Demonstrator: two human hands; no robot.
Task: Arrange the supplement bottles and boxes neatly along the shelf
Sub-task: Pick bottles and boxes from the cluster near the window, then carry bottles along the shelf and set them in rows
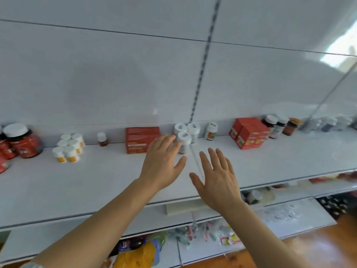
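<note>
Left hand (162, 163) spread flat, holding nothing, fingertips (172, 144) just at the white-capped bottles (185, 135) by the dark wall strip (202, 60), likely to nudge them back into line. Right hand (218, 180) likewise splayed and bare, hovering over the shelf (96, 180) nearer than the strip. Red box (142, 140) left of the strip, red cartons (249, 132) right, against the back.

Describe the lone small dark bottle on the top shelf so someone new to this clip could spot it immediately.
Start at the white top shelf and find the flat red box lying against the back wall, left of the hands. Just left of that box stands the small dark bottle with a white cap. Unlike the clustered white bottles further left, it stands alone.
</note>
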